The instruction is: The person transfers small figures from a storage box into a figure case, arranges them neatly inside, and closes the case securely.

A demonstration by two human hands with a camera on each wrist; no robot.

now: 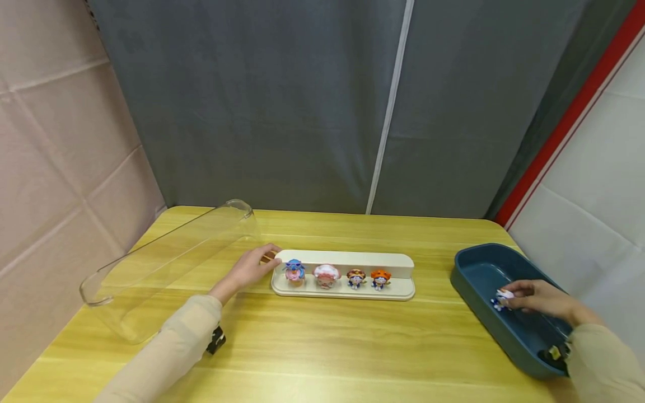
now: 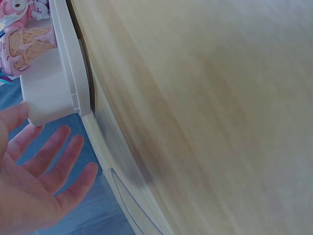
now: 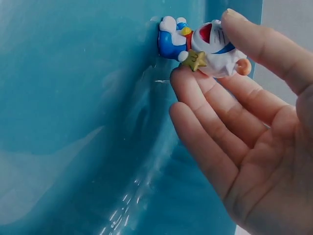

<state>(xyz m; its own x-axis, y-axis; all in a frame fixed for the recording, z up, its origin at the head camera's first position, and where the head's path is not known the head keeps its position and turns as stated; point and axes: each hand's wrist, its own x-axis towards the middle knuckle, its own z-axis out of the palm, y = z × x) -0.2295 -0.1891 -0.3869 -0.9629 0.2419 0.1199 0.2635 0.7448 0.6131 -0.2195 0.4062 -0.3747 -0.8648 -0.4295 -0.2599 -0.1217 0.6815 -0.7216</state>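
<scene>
Over the dark teal bin (image 1: pixel 468 294), my right hand (image 1: pixel 541 299) pinches a small blue-and-white toy figurine (image 3: pixel 210 41) between thumb and fingers. A white cap and a yellow star show on the figurine in the right wrist view. At the centre of the table lies a long cream display base (image 1: pixel 342 290). Standing on it are a blue-topped ice-cream figurine (image 1: pixel 294 272), a pink figurine with a white top (image 1: pixel 326 276), a brown-hatted figurine (image 1: pixel 355 279) and an orange-hatted figurine (image 1: pixel 380 279). My left hand (image 1: pixel 252 267), fingers loosely extended, touches the base's left end.
A clear transparent cover (image 1: pixel 166 257) lies slantwise on the left of the wooden table (image 1: pixel 322 336). Grey curtains (image 1: pixel 252 112) hang behind the table's far edge. White cloth walls flank both sides. The bin's raised walls surround my right fingers.
</scene>
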